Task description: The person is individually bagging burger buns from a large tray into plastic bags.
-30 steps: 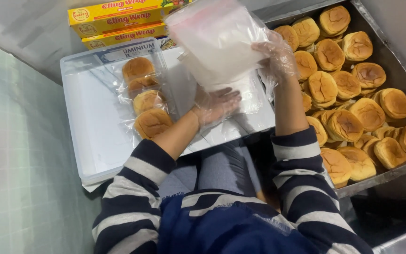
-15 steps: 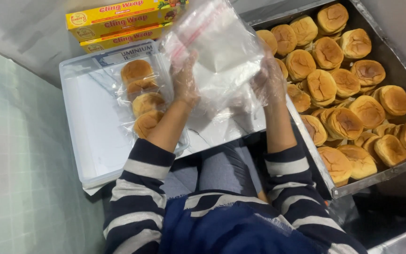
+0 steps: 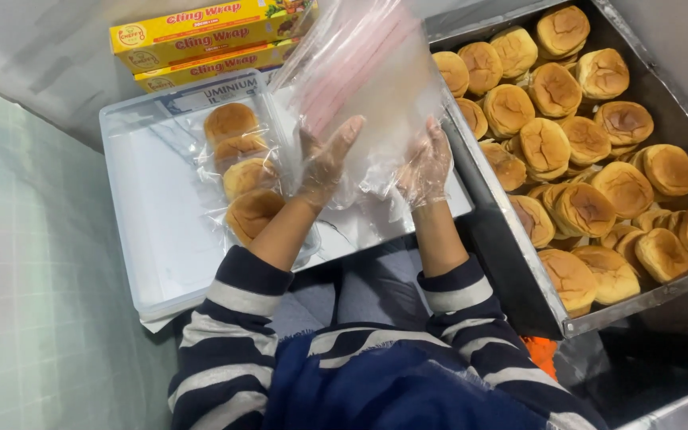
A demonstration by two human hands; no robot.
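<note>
Boxes: two long yellow cartons (image 3: 209,36) with red lettering, stacked at the far edge behind the white tray (image 3: 161,239).
Bag: clear, crinkly plastic bag (image 3: 360,87), held up above the tray, long axis tilted up toward the right.
Left hand (image 3: 324,163): thin clear glove, grip clamped on the bag's lower left edge.
Right hand (image 3: 426,163): gloved, grip clamped on the lower right edge.
Wrapped buns (image 3: 240,171): a row of four in film, lying on the tray.
Loose buns (image 3: 583,143): round, golden-brown, crowded in a dark metal pan (image 3: 678,87) at right.

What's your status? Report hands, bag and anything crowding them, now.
Left hand and right hand, both gloved, hold clear plastic bag up over white tray. Wrapped buns lie beside left hand; metal tray of buns right.
</note>
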